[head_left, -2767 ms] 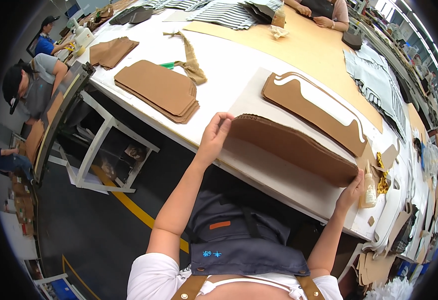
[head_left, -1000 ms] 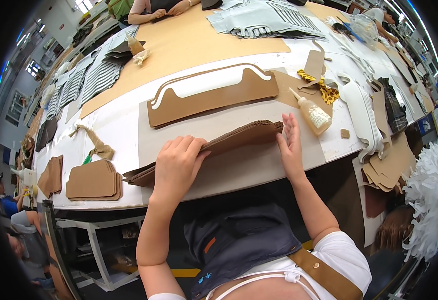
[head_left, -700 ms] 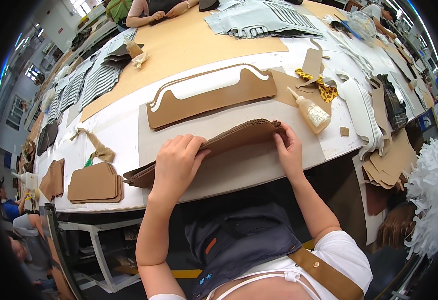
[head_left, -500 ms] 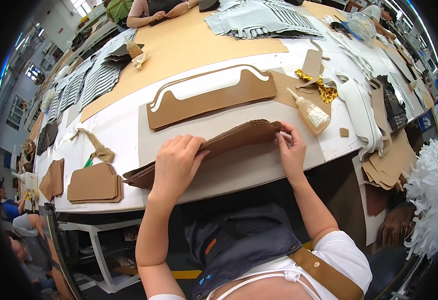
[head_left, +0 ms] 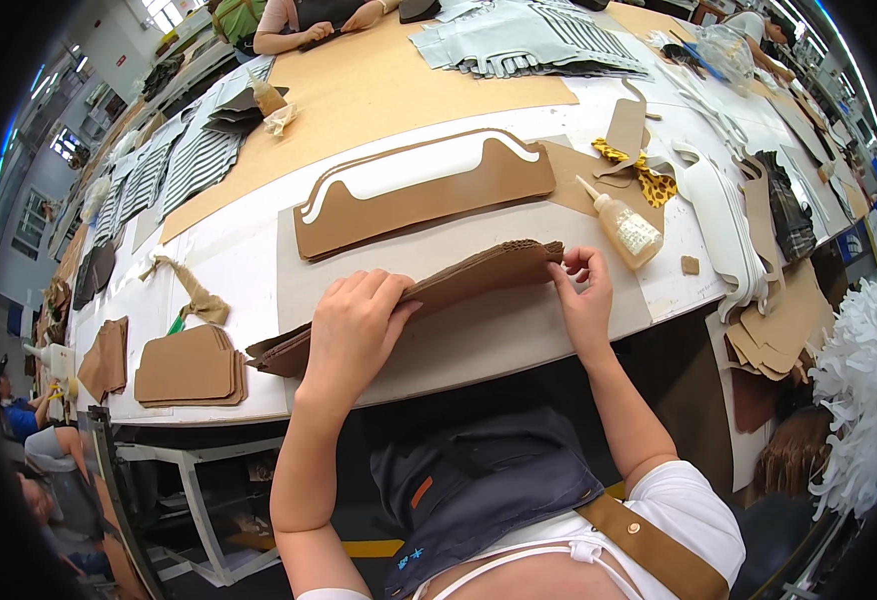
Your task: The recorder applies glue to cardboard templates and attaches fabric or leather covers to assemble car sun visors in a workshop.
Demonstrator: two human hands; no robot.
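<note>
A stack of long brown sheets [head_left: 484,277], like leather or card, is tilted up above the table's near edge. My left hand [head_left: 357,315] is closed around its left part, thumb on the near face and fingers over the top. At the stack's right end, my right hand [head_left: 585,290] pinches the corner between thumb and forefinger, its other fingers curled. Just beyond lies a flat brown shaped panel [head_left: 429,205] with a white curved piece [head_left: 414,172] along its top. A squeeze bottle of pale yellow liquid [head_left: 627,230] lies to the right of my right hand.
Brown cut pieces [head_left: 187,368] lie stacked at the near left, beside a cloth-wrapped tool [head_left: 194,292]. White strap-like pieces [head_left: 721,225] and tan pieces [head_left: 784,315] hang over the right edge. Across the table, another person's hands [head_left: 344,25] work near striped pieces [head_left: 529,40].
My right hand's upper fingers have curled in and shifted slightly at the corner of the stack. My left hand and the stack stay nearly where they were.
</note>
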